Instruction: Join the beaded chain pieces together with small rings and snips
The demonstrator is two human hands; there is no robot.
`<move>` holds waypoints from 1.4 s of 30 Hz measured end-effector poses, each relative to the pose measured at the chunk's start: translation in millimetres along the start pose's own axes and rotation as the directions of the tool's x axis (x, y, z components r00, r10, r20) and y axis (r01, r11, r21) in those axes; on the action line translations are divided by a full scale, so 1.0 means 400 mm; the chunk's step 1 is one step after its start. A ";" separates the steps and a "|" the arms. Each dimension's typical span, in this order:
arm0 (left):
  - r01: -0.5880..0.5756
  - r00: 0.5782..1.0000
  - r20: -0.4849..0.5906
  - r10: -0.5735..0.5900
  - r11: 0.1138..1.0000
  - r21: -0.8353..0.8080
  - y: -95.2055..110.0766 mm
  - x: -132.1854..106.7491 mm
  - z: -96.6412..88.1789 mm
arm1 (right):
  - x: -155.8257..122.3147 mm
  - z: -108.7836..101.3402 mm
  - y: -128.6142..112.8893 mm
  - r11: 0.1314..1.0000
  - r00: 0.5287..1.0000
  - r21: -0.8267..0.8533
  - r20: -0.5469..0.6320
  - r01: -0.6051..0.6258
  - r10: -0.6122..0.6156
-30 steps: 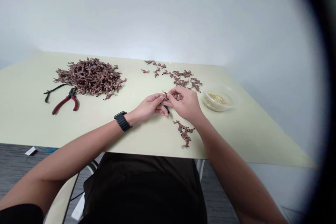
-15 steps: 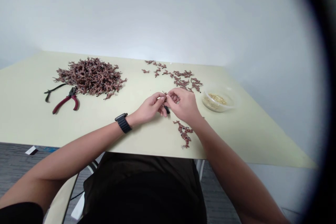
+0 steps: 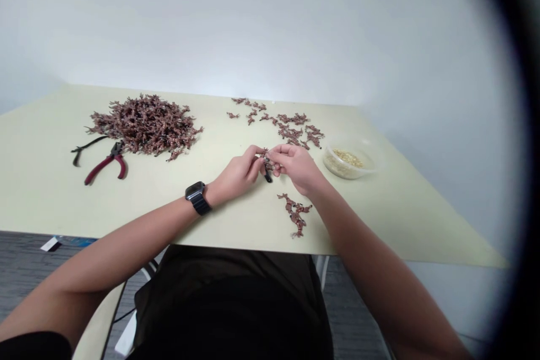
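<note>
the person sits at a pale cream worktop (image 3: 50, 191) and both bare hands are together near the middle of it. between them is a small copper-brown branched piece (image 3: 265, 161), held up a little above the surface. the left hand (image 3: 237, 176) has its fingers (image 3: 255, 158) closed in a pinch on this piece, and the right hand (image 3: 296, 167) comes from the other side with its fingers (image 3: 279, 150) also closed close to it, and they seem to grip the same piece, but the fingers hide part of the contact. a small black object (image 3: 268, 178) sticks out below the fingers; i cannot tell what it is. a black watch (image 3: 197, 198) is on the left wrist.

to the left is a big heap of similar branched pieces (image 3: 143, 132), and just below it lie red-handled pliers (image 3: 107, 164) and a thin black-handled tool (image 3: 88, 145). more pieces (image 3: 287, 126) are scattered above the hands. a short group of joined pieces (image 3: 295, 215) lies just below the right hand. near the right hand stands a clear plastic tub (image 3: 348, 162) with small golden bits (image 3: 348, 158) inside.
</note>
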State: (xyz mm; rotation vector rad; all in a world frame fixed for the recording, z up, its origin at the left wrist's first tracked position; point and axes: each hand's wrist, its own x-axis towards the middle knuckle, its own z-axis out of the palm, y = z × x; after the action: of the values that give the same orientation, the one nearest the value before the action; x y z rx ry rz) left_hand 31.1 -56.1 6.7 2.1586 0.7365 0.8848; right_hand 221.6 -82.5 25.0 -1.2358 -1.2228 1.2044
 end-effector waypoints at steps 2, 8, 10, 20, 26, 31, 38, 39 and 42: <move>0.047 0.999 0.020 -0.045 0.991 -0.128 0.001 0.003 0.002 | 0.000 -0.007 -0.003 0.992 0.997 -0.103 0.012 0.077 -0.076; 0.193 0.979 0.152 -0.139 0.879 -0.436 0.003 0.013 0.005 | -0.019 -0.012 -0.014 0.731 0.902 -0.566 0.057 0.382 -0.427; 0.207 0.975 0.170 -0.144 0.864 -0.458 0.005 0.014 0.005 | -0.026 -0.010 -0.018 0.617 0.867 -0.657 0.117 0.434 -0.485; 0.036 0.999 0.024 -0.034 0.997 -0.073 0.009 -0.001 0.001 | -0.011 0.016 0.006 0.988 0.992 -0.106 -0.038 0.113 -0.118; 0.043 0.998 0.056 -0.037 0.994 -0.101 0.008 0.004 -0.013 | -0.004 -0.004 -0.001 0.973 0.989 0.220 0.141 -0.067 0.036; 0.161 0.981 0.166 -0.098 0.890 -0.426 0.011 0.014 -0.011 | 0.001 -0.025 0.007 0.996 0.993 -0.022 0.087 0.087 -0.084; 0.267 0.959 0.229 -0.167 0.802 -0.535 0.021 0.017 -0.016 | -0.006 -0.024 -0.002 0.874 0.936 -0.343 0.049 0.344 -0.349; 0.275 0.957 0.231 -0.174 0.795 -0.541 0.022 0.017 -0.016 | -0.008 -0.022 -0.003 0.848 0.924 -0.382 0.046 0.367 -0.379; 0.286 0.955 0.232 -0.187 0.790 -0.542 0.022 0.015 -0.015 | -0.014 -0.014 0.000 0.806 0.907 -0.446 0.032 0.389 -0.420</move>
State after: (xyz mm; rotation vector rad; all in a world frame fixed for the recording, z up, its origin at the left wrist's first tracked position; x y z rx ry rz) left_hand 32.4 -55.2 18.9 1.5382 0.5511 0.6702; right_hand 227.3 -87.9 25.3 -1.2348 -1.6706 0.5747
